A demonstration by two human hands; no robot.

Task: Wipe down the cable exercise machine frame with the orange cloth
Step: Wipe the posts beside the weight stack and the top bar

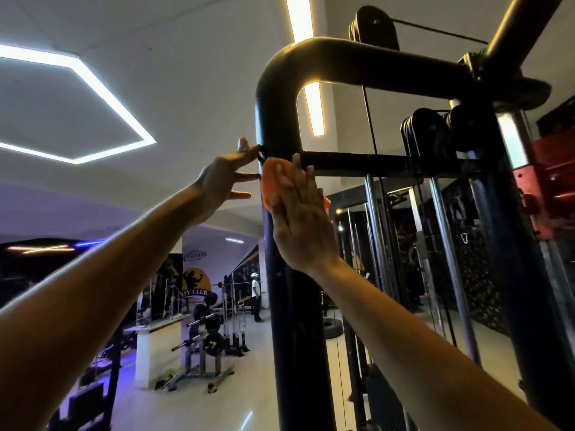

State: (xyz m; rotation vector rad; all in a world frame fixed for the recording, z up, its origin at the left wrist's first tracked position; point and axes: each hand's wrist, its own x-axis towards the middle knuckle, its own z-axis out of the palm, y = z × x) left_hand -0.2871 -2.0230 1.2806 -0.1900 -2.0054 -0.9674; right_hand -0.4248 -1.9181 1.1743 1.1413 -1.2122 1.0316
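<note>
The cable machine's thick black frame post (295, 321) rises through the middle of the view and bends right into a top bar. My right hand (300, 213) lies flat with straight fingers and presses the orange cloth (270, 175) against the post, just below the thin crossbar (354, 160). Most of the cloth is hidden under the palm. My left hand (225, 177) reaches up with its fingers spread, their tips touching the post's left side beside a small black tab.
Pulleys (373, 26) and a cable run above the top bar. Chrome guide rods (378, 244) and a red weight-stack part (547, 169) stand at the right. A weight rack with plates (211, 337) and a distant person (255, 293) are at the back.
</note>
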